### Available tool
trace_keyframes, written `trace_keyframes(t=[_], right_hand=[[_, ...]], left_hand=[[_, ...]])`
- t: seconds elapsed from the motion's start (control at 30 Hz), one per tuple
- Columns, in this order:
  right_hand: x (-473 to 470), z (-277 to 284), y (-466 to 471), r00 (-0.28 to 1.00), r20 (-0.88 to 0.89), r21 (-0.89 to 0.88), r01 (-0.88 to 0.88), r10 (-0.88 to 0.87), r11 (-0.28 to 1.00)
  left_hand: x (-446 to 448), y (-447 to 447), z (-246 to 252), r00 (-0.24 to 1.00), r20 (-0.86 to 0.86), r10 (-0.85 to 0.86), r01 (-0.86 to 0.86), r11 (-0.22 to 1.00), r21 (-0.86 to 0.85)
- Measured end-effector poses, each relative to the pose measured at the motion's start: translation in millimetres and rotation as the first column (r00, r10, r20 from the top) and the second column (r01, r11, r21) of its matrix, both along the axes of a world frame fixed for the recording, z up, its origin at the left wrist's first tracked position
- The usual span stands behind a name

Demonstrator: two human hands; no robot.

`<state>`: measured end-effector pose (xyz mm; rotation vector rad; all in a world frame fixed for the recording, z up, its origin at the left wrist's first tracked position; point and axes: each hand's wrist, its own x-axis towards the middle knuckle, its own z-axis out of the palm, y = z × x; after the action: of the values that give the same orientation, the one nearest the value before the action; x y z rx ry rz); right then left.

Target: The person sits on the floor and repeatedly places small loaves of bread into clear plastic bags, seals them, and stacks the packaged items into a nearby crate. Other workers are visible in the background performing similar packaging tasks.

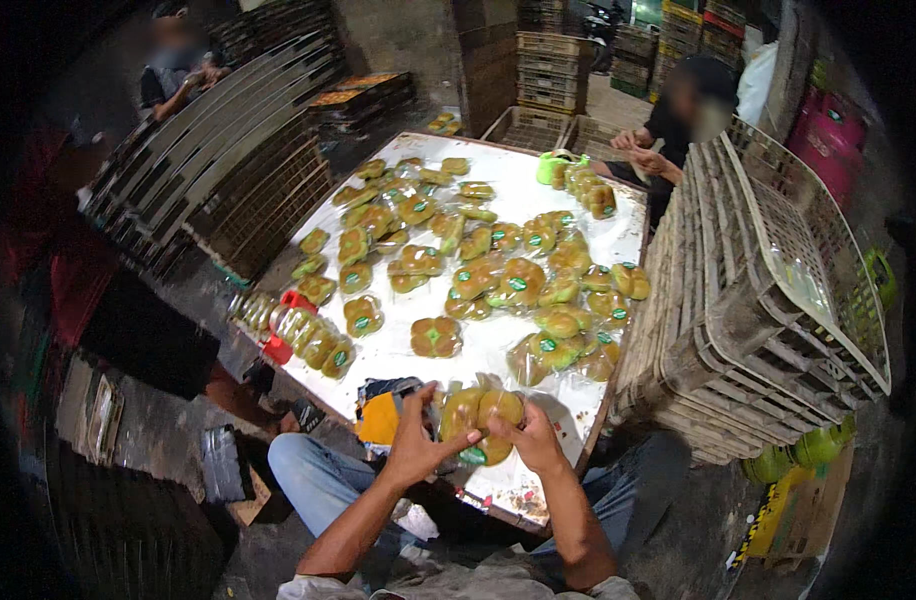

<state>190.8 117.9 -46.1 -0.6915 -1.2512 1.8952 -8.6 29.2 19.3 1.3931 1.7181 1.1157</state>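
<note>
Both my hands hold a bread roll pack in clear plastic (479,417) above the table's near edge. My left hand (419,436) grips its left side, thumb across the front by a green sticker. On the right side, my right hand (531,435) presses with its thumb on top. Just left of my left hand lies a yellow and dark blue packet (380,417). Beyond my hands, an unstickered roll cluster (435,337) rests on the white tabletop (398,346). Several wrapped rolls (519,282) with green stickers are spread and piled across the middle.
A red tape dispenser (277,349) stands at the left edge beside a row of wrapped rolls (315,341). A green dispenser (552,168) is at the far right. Stacked plastic crates (735,300) crowd the right side; more crates (255,202) stand left. Other people (672,127) sit around.
</note>
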Motion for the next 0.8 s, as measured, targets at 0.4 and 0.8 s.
trace_keyframes(t=[0.4, 0.8], right_hand=[[3, 66, -56, 0.984, 0.162, 0.128, -0.09, 0.069, 0.988], [-1, 55, -71, 0.965, 0.146, 0.404, 0.144, -0.219, 0.903]], left_hand=[[-15, -58, -27, 0.379, 0.914, -0.145, 0.536, 0.839, -0.089], [4, -66, -15, 0.754, 0.656, -0.033, 0.113, 0.99, -0.081]])
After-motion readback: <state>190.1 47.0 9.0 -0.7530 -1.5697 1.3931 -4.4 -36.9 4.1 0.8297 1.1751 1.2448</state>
